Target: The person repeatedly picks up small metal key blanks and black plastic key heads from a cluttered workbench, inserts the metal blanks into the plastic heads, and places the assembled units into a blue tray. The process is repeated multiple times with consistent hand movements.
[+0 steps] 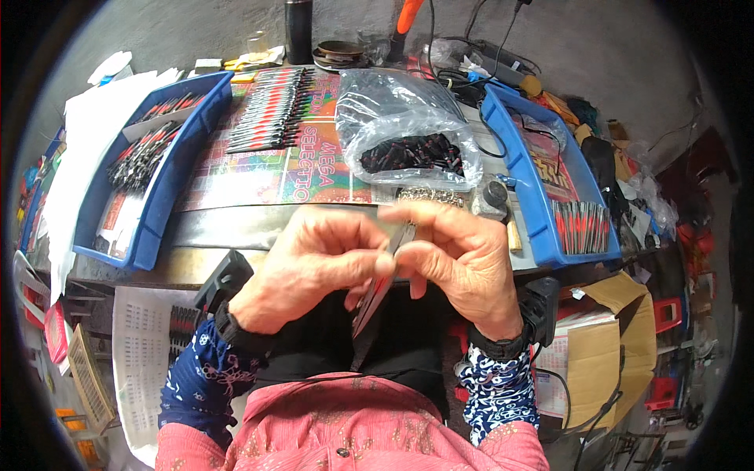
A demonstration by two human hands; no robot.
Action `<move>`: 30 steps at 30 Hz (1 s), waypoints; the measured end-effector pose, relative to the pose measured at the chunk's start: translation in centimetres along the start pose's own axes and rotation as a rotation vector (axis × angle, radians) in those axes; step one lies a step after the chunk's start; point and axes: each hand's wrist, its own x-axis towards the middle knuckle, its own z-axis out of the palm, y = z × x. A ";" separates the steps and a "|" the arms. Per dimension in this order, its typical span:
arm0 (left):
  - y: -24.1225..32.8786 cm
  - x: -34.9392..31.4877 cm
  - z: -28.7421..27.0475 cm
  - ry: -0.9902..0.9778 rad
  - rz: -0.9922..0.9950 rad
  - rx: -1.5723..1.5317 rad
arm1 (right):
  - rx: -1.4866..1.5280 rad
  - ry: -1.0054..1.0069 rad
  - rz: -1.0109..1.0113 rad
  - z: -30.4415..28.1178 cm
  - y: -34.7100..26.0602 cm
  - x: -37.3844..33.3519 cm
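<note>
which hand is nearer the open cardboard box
Right: the right hand is up and left of the open cardboard box in the picture; the left hand is farther left.

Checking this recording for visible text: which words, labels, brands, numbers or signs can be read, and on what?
Table covering: large pink-outlined capitals, readable; wording not copied here.
Red sheet in the blue tray on the right: yellowish lettering, unclear.
White printed sheet, lower left: rows too small to read.
Papers in the cardboard box: too small to read.
Held thin piece: blurred, no text readable.
</note>
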 end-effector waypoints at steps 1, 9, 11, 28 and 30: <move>0.0 -0.5 -0.1 -0.010 -0.060 0.000 | 0.001 -0.068 -0.037 -0.2 0.1 -0.2; -1.2 -1.2 0.2 0.011 0.004 0.060 | 0.102 -0.066 -0.046 -0.3 1.1 -1.0; -2.1 -1.1 1.2 0.123 0.161 0.191 | 0.076 -0.002 -0.040 -0.2 1.4 -1.0; -4.4 0.3 0.6 0.392 0.424 0.758 | -0.009 0.016 0.075 -1.1 3.2 0.7; -4.5 0.4 0.4 0.415 0.447 0.843 | -0.093 -0.078 0.103 -2.6 2.7 1.9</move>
